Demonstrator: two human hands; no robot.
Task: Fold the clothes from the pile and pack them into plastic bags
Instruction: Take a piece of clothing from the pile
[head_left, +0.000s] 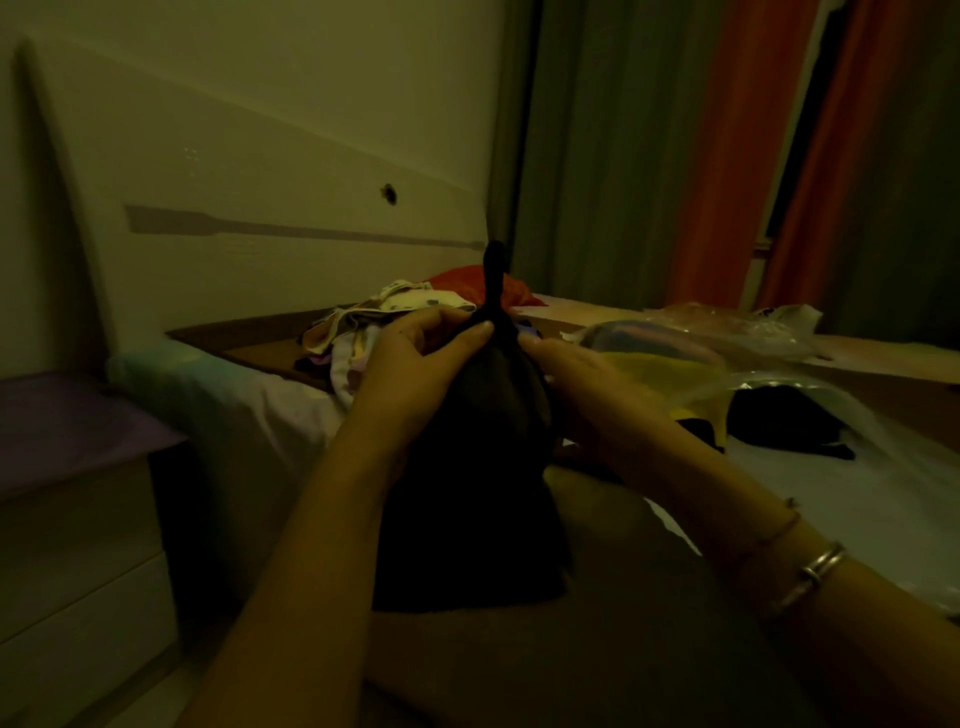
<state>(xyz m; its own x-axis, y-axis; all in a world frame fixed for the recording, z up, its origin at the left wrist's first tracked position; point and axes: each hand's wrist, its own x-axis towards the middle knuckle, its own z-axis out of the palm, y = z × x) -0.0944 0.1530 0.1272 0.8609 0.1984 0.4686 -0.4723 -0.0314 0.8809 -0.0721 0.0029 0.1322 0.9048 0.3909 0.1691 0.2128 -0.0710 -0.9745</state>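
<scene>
Two clear plastic bags (769, 384) are lying on the bed (810, 493) at right, glossy and crinkled; the near one is holding a black garment and something yellow, the far one is showing blurred pink and purple folds. No writing is readable anywhere in this dim, green-tinted light. Left hand (415, 374) and right hand (582, 379) are gripping a dark garment (467, 493) between them, both clamped near its top, thumbs pressing the cloth; a narrow twisted tip is standing up above the fingers, and the rest is hanging down in a soft cone over the lap. Just behind the hands, the pile of clothes (363, 327) is sitting on the bed: pale printed cotton, lilac pieces, a red item at back. Bangles (810, 571) are circling the right wrist. Orange and grey curtains (727, 156) are hanging behind.
</scene>
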